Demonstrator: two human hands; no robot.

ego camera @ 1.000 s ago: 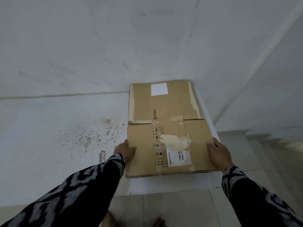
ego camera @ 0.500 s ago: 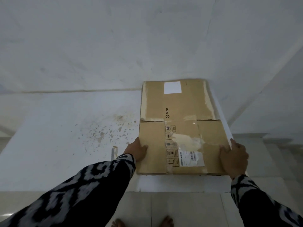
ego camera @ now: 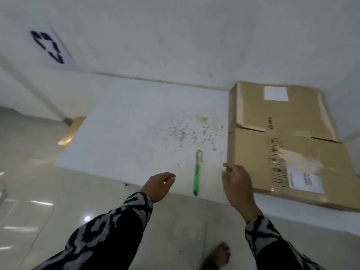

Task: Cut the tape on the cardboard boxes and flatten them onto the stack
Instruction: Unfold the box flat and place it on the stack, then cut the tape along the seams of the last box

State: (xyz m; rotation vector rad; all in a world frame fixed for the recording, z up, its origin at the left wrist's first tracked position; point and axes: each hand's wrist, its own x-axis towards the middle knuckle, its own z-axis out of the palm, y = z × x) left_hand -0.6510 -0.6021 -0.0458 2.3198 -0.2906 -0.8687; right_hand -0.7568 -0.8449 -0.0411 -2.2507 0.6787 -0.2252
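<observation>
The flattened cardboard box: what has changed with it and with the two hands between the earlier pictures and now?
Both hands let go of the flattened cardboard box. The left hand and the right hand have drawn back toward the person and hold nothing. The view swung left, so a green utility knife on the white board now shows between them. The box lies flat in its place on the board as before.
</observation>
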